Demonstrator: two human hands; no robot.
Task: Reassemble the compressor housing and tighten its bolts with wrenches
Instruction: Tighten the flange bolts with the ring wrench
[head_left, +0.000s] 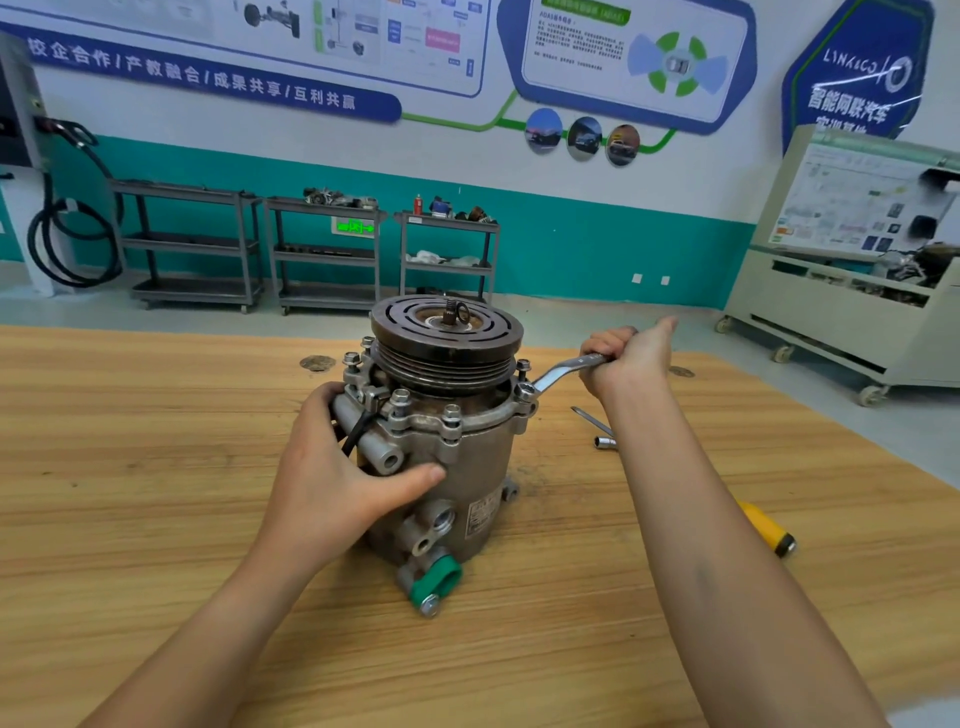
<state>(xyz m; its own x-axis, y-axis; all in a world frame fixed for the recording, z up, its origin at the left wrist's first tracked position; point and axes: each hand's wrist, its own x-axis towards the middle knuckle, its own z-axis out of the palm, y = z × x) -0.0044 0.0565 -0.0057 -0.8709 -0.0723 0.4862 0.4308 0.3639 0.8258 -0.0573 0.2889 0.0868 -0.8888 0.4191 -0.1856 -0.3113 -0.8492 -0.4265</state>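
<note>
A grey metal compressor (467, 467) stands upright on the wooden table (130, 467), its dark grooved pulley (447, 332) on top. Several flanged bolts (451, 413) stick up around the housing flange. My left hand (332, 467) grips the compressor's left side, thumb stretched across the front of the body. My right hand (626, 358) holds the handle of a silver ring wrench (563, 370), whose head sits on the bolt at the flange's right side (523, 389).
A socket extension bar (597, 428) lies on the table right of the compressor. A yellow-handled tool (766, 527) lies further right, partly behind my forearm. A green cap (436, 577) sits on a lower port. Shelving carts (322, 249) and a training bench (852, 291) stand beyond the table.
</note>
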